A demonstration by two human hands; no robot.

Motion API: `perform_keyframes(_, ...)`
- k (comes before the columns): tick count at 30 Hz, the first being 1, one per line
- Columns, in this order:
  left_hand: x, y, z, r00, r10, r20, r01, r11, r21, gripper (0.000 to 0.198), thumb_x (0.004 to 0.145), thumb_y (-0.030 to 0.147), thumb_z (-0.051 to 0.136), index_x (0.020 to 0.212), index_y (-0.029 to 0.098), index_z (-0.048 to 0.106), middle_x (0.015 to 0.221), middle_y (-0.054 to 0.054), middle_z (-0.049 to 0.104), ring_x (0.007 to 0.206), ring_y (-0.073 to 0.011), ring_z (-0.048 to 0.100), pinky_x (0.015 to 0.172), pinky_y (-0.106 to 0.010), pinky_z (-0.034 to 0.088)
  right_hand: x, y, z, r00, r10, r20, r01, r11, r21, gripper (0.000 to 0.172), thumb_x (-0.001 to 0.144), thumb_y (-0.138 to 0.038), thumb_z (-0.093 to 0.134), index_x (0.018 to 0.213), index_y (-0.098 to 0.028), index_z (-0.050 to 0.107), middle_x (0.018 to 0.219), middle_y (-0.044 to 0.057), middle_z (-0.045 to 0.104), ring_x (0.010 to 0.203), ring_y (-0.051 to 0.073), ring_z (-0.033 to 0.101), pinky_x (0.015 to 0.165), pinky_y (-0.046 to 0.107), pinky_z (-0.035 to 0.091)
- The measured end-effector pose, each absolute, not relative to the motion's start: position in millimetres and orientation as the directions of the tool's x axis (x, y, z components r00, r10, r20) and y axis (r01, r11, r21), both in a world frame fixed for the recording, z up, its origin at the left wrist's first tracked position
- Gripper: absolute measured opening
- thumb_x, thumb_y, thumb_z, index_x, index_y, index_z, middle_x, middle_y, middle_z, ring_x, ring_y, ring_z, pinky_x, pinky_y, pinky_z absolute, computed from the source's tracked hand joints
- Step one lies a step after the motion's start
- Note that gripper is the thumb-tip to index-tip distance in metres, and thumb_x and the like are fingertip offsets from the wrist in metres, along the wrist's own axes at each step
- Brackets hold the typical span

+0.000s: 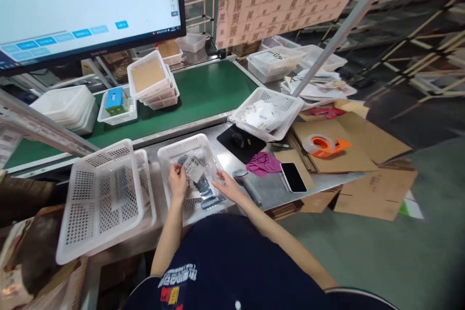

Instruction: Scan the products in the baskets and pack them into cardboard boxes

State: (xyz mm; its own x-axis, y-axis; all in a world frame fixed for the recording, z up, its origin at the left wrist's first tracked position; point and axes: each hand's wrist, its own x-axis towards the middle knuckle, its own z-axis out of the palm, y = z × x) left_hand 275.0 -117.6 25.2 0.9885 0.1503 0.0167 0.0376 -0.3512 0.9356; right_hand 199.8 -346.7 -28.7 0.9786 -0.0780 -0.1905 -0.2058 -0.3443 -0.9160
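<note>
- Basket (203, 147) lies on the table (269, 193), with packets (196, 169) in it.
- Tilted basket (101, 198) stands left of it.
- Phone (293, 177) lies right.
- Conveyor (207, 89) runs behind.

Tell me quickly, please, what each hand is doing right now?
Left hand: closed on a clear plastic packet over the white basket.
Right hand: open, fingers resting at the basket's right rim, holding nothing visible.

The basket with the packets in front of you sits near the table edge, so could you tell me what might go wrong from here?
1. The white basket overhangs the bench edge; pressing with the left hand or right hand might tip it.
2. The clear packet looks slippery.
3. The phone lies near the edge too.
</note>
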Motion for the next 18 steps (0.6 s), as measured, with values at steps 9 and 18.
perform_keyframes(9,282,-167,39,0.992,-0.091,-0.092,0.087,-0.055,0.995,0.052,0.079,0.067,0.076,0.101,0.024,0.055,0.075,0.001,0.069,0.051,-0.0142,0.061,0.048,-0.025,0.042,195,-396,-11,0.965,-0.115,-0.235,-0.241,-0.035,-0.970,0.044,0.082,-0.064,0.076,0.077,-0.023,0.062,0.062,-0.001,0.067,0.055,0.015,0.061,0.053,0.027,0.051)
perform_keyframes(18,279,-159,-24,0.967,-0.253,0.009,-0.193,-0.711,0.676,0.049,0.083,0.056,0.060,0.125,0.031,0.065,0.143,-0.018,0.076,0.143,-0.0471,0.066,0.117,-0.066,0.053,73,-549,-16,0.546,-0.783,-0.298,-0.184,0.234,-0.955,0.041,0.103,-0.050,0.073,0.080,-0.019,0.060,0.061,-0.009,0.057,0.049,0.007,0.049,0.051,0.022,0.044)
